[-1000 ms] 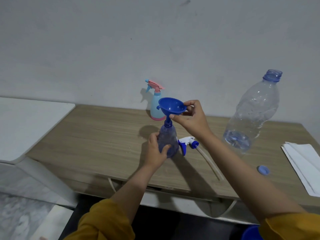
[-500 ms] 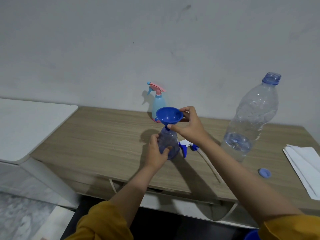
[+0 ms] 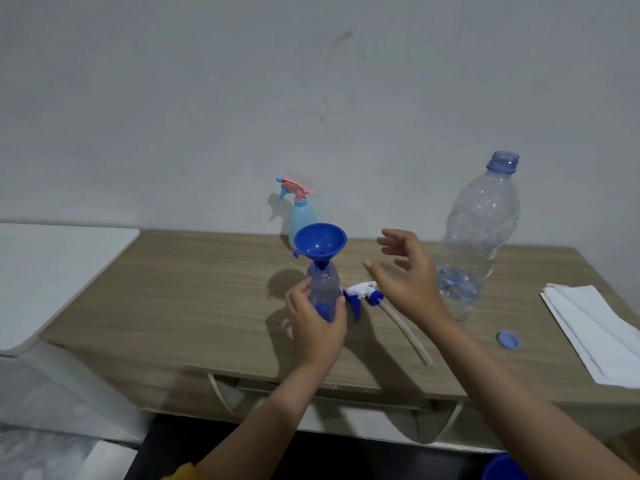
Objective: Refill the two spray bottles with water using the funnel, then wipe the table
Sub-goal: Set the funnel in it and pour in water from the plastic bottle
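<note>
Gripping the clear spray bottle at frame centre, the left hand needed steadiness; right hand, fingers spread and empty, should fetch the water bottle without jogging the funnel.

A plain domestic room is shown, probably in a home. This is indicated by a wood-grain table set against a scuffed, unpainted-looking grey wall, a white surface abutting the table, and marbled floor tiles below.
</note>
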Motion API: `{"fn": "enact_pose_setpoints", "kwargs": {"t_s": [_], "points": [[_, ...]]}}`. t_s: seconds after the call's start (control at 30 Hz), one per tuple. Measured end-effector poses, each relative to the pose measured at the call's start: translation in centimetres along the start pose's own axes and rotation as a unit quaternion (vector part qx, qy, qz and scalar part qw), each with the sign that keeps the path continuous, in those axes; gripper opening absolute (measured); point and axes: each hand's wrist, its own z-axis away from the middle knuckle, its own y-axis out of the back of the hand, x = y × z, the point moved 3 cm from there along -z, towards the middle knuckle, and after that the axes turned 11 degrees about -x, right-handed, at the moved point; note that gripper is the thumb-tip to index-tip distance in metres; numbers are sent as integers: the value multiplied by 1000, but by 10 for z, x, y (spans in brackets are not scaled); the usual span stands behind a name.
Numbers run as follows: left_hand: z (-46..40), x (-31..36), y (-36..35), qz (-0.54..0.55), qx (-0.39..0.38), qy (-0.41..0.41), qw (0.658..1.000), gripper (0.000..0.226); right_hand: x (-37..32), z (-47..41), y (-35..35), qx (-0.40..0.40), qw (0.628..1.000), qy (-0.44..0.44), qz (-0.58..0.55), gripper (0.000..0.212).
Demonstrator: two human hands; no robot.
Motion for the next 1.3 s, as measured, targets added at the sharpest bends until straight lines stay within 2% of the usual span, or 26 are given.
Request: {"fn": "enact_pose_setpoints", "kwargs": {"t_s": [0.1,0.23,0.3,0.4,0.53,0.7,0.8,1.0,1.17,1.3], "points": [[13,8,-28,24,2,-48,999,49,-2,15,28,97,991,79,54,35],[15,33,-58,30,-8,-98,995,49,-2,30,66,233,949,150,148,23],[8,46,-62,21,19,-122,992,52,1,34,85,281,926,158,198,27],[-9,59,-54,-17,89,-123,988,59,14,32,108,314,908,125,246,48],[-34,66,-28,-74,158,-85,981,77,28,19,118,254,935,104,225,85],[-66,47,-10,-123,110,43,985,103,38,-5,117,201,958,108,174,104],[-69,40,-9,-141,82,75,984,103,43,-18,114,199,961,108,160,104],[-68,41,-6,-126,66,69,987,99,43,-32,108,217,960,115,135,94],[-71,44,1,-103,43,67,991,98,24,-41,101,138,967,155,149,87],[-70,51,9,-85,13,66,994,95,-14,-50,100,38,972,171,158,89]]}}
